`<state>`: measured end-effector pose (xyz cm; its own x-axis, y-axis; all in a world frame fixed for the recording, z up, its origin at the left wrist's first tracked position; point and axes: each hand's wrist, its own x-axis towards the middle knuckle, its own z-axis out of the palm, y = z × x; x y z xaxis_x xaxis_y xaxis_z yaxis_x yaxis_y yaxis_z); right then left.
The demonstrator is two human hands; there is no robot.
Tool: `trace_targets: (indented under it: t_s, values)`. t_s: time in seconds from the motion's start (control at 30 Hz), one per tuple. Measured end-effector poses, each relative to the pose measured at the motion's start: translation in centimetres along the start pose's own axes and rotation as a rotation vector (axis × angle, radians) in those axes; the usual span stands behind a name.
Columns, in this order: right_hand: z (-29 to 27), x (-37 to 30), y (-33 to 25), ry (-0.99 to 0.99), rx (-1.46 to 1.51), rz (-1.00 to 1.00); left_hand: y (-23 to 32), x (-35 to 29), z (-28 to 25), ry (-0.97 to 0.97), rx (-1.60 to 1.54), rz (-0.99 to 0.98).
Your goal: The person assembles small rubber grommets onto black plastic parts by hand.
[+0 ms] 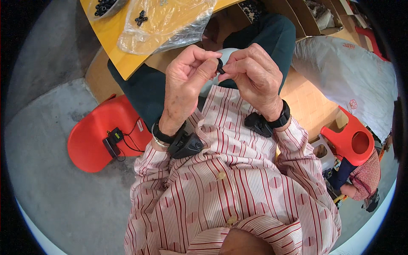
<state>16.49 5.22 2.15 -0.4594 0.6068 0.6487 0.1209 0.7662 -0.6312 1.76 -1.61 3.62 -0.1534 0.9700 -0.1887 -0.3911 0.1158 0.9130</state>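
Both my hands meet in front of my chest around a small black part, whose exact kind is too small to make out. Thumb and fingers of my left hand pinch it from the left. From the other side, the fingertips of my right hand grip its lower right end. Beyond my left hand lies a clear plastic bag on the yellow table. Several small black pieces rest on that bag.
More black parts fill a clear container at the table's far left. A red stool with a black device stands left; another red stool is at right. Cardboard boxes and a large white sack are far right. A person sits behind.
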Motion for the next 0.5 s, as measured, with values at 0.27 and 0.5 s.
trace_targets:
  t_s: [0.27,0.5]
  values:
    - [0.2,0.0,-0.3,0.022,0.009,0.098,-0.8,0.0,0.3,-0.018,-0.001,0.054]
    - [-0.5,0.0,0.0,-0.136,0.262,0.359,-1.3,0.3,-0.3,-0.057,-0.032,0.000]
